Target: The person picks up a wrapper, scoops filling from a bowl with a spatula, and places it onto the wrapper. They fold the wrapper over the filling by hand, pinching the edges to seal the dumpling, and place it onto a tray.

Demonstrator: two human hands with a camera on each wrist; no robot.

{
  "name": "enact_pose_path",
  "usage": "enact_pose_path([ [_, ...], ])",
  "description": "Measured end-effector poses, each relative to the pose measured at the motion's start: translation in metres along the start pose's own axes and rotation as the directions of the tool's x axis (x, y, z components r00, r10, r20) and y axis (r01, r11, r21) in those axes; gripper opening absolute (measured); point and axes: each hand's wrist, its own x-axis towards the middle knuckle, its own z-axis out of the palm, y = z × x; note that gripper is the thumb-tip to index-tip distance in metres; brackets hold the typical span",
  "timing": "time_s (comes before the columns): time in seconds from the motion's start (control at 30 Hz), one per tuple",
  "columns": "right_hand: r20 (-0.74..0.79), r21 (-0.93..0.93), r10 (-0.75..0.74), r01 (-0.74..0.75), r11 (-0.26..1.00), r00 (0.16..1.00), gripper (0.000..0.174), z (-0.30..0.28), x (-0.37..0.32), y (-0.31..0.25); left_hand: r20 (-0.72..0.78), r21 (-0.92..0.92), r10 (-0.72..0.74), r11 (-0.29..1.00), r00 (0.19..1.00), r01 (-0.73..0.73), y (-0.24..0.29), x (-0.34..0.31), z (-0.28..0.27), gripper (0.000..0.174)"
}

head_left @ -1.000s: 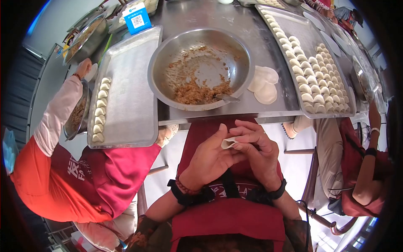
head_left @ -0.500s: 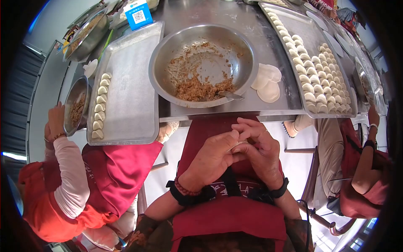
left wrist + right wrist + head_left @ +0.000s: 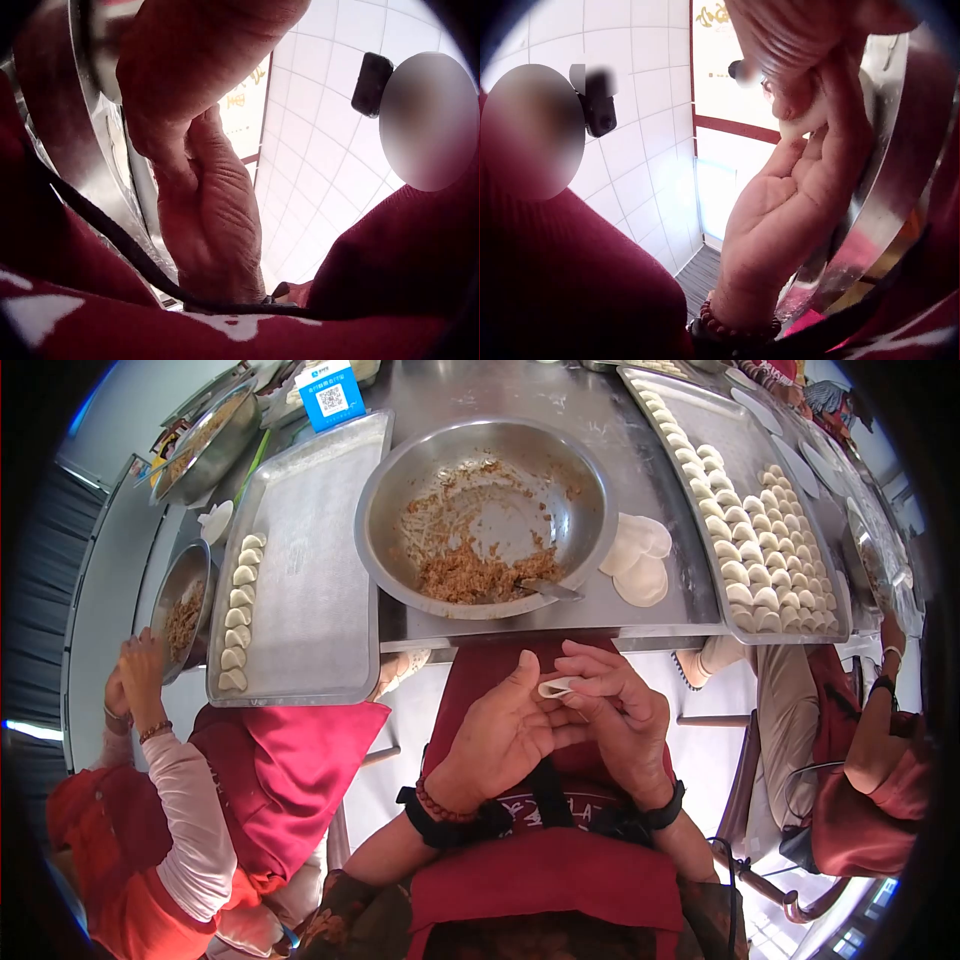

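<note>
A folded dumpling (image 3: 558, 687) of pale dough is between my two hands, above my lap. My right hand (image 3: 628, 732) pinches its edge between thumb and fingers. Palm up, my left hand (image 3: 505, 735) has its thumb raised away from the dough and its fingers reaching under the right hand. In the right wrist view, the left hand (image 3: 780, 202) lies with fingers extended beside the white dough (image 3: 810, 116). From the left wrist, the right hand (image 3: 217, 217) appears beyond the near hand, and the dumpling is hidden.
On the steel table, a large bowl (image 3: 590, 550) holds meat filling (image 3: 470, 575) and a spoon (image 3: 550, 588). Round wrappers (image 3: 640, 575) lie to its right. A left tray (image 3: 310, 590) carries one dumpling row; a right tray (image 3: 690, 400) carries many. People sit on both sides.
My left thumb pressed down over the dumpling half a second ago and is now lifted, showing the dough again. The person at left has drawn their hands back from the table to beside a bowl.
</note>
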Motion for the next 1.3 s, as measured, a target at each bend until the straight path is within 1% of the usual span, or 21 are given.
enact_pose_path([
  [0.03,-0.042,0.085,0.067,-0.063,0.994,0.997,0.017,0.002,0.0,-0.001,-0.013,0.004,0.001,1.0,1.0,-0.001,0.0,0.001,-0.001,0.052],
  [0.13,-0.004,-0.086,-0.034,0.034,0.996,0.999,0.019,0.0,0.003,0.002,-0.043,0.017,0.011,1.0,0.999,-0.011,-0.003,0.004,-0.005,0.049],
  [0.23,-0.018,-0.1,0.106,-0.107,0.989,0.994,0.019,0.002,0.005,-0.009,-0.047,0.028,0.027,0.999,0.999,-0.025,-0.004,0.005,-0.006,0.046],
  [0.33,0.054,-0.176,-0.05,0.059,0.983,0.997,0.02,-0.004,0.004,0.002,-0.058,0.03,0.033,0.999,0.998,-0.032,-0.004,0.005,-0.005,0.044],
  [0.43,0.085,-0.217,-0.099,0.115,0.969,0.991,0.016,-0.005,0.006,0.001,-0.062,0.073,0.043,0.997,0.997,-0.039,-0.004,0.004,-0.004,0.041],
  [0.53,0.096,-0.23,-0.01,0.032,0.973,0.995,0.021,-0.006,0.004,-0.001,-0.073,0.141,0.056,0.989,0.996,-0.045,-0.004,0.003,-0.003,0.039],
  [0.57,0.072,-0.134,0.045,-0.035,0.99,0.996,0.024,-0.004,0.003,-0.001,-0.081,0.166,0.053,0.985,0.995,-0.039,-0.003,0.003,-0.002,0.038],
  [0.63,0.04,0.063,0.157,-0.159,0.985,0.987,0.031,-0.001,-0.001,0.002,-0.088,0.219,0.062,0.975,0.994,-0.041,-0.003,0.003,-0.002,0.036],
  [0.73,0.092,-0.018,0.053,-0.051,0.999,0.994,0.039,-0.003,-0.001,0.006,-0.074,0.282,0.078,0.958,0.994,-0.054,-0.006,0.002,-0.009,0.032],
  [0.8,0.09,-0.071,0.058,-0.052,0.996,0.994,0.038,-0.002,0.0,0.002,-0.046,0.303,0.069,0.952,0.997,-0.052,-0.006,0.002,-0.014,0.029],
  [0.83,0.089,-0.096,0.061,-0.052,0.994,0.994,0.038,-0.001,0.0,0.0,-0.068,0.289,0.058,0.957,0.996,-0.036,-0.006,0.002,-0.013,0.033],
  [0.9,0.075,-0.104,0.13,-0.122,0.987,0.989,0.036,-0.001,0.0,-0.005,-0.11,0.259,0.036,0.966,0.993,-0.006,-0.006,0.003,-0.011,0.041],
  [0.93,0.067,-0.108,0.163,-0.155,0.982,0.984,0.035,-0.001,0.0,-0.006,-0.081,0.216,0.033,0.976,0.996,-0.015,-0.006,0.003,-0.011,0.043],
  [1.0,0.187,-0.249,-0.004,0.051,0.967,0.982,0.031,-0.01,0.004,0.001,-0.022,0.128,0.033,0.991,0.999,-0.029,-0.005,0.003,-0.011,0.049],
  [1.03,0.254,-0.308,-0.079,0.158,0.938,0.964,0.029,-0.013,0.006,0.004,-0.024,0.132,0.026,0.991,0.999,-0.022,-0.005,0.003,-0.01,0.051],
  [1.1,0.195,-0.214,-0.045,0.087,0.973,0.98,0.022,-0.012,0.002,0.008,-0.028,0.143,0.013,0.99,1.0,-0.009,-0.004,0.003,-0.01,0.055],
  [1.13,0.166,-0.164,-0.025,0.053,0.985,0.986,0.019,-0.011,0.0,0.008,-0.032,0.115,0.008,0.993,0.999,-0.004,-0.004,0.003,-0.01,0.053],
  [1.2,0.079,0.03,0.076,-0.079,0.996,0.994,0.016,-0.009,-0.001,0.005,-0.035,0.062,-0.006,0.998,0.999,0.008,-0.004,0.003,-0.008,0.048],
  [1.23,0.043,0.13,0.131,-0.136,0.982,0.99,0.015,-0.008,-0.001,0.003,-0.034,0.074,0.004,0.997,0.999,-0.001,-0.004,0.003,-0.007,0.047],
  [1.3,0.035,0.171,0.157,-0.16,0.972,0.987,0.014,-0.006,-0.001,-0.003,-0.034,0.099,0.024,0.995,0.999,-0.021,-0.005,0.003,-0.005,0.045],
])
